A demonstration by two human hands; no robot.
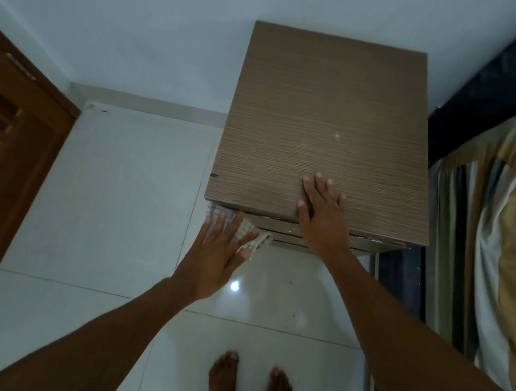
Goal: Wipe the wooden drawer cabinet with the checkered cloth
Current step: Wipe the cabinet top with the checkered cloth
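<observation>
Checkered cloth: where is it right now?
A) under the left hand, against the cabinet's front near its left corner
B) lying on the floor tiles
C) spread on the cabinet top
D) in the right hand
A: the checkered cloth sits under the left hand, pressed to the front of the wooden drawer cabinet just below its top edge, while the right hand lies flat and bare on the top.
</observation>
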